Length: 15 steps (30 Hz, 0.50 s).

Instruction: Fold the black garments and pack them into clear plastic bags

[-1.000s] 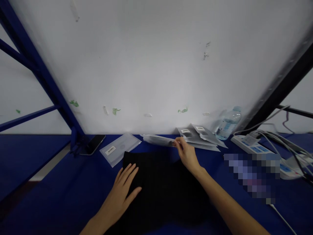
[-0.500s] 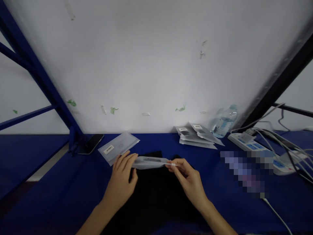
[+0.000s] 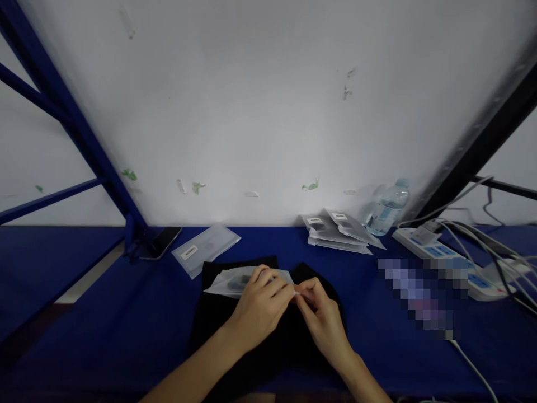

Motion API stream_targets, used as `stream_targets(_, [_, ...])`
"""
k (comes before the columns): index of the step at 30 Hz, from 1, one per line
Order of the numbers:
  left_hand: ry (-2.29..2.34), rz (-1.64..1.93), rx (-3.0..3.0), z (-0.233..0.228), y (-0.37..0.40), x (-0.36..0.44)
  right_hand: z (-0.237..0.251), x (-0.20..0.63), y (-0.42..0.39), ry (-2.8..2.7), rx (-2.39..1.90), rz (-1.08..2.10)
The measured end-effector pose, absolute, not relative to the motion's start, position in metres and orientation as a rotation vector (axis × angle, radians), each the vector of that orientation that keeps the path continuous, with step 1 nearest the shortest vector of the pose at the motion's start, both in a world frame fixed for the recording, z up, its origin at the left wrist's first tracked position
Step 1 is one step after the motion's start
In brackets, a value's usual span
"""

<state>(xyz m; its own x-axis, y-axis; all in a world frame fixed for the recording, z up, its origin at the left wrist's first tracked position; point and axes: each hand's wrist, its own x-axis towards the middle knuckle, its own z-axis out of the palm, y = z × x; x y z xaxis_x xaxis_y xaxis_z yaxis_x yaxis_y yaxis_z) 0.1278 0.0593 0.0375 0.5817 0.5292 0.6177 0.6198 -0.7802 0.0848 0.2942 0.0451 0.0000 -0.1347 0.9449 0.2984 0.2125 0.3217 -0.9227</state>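
Here, left hand (image 3: pixel 262 299) and right hand (image 3: pixel 324 316) both pinch the pouch (image 3: pixel 225 282) in their fingers, at its right edge, over black cloth (image 3: pixel 210 319); the desk (image 3: pixel 134 324) gives room at either side.

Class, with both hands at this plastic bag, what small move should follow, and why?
Probably a gentle tug on the bag at its right end: the right hand pinches it there, and the left hand lies over the bag close by, placed to steady it.
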Motion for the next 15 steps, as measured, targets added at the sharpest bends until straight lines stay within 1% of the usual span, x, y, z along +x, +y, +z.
stream_targets(4, [-0.973, -0.866, -2.606, 0.032, 0.050, 0.100, -0.004, 0.295, 0.044, -1.580, -1.045, 0.996])
stream_targets(11, [-1.111, -0.791, -2.435, 0.020, 0.022, 0.019, -0.011, 0.301, 0.051, -1.496, -1.030, 1.055])
stream_targets(15, [-1.136, -0.769, -2.408, 0.014, 0.010, 0.003, -0.011, 0.302, 0.053, -1.471, -1.054, 1.067])
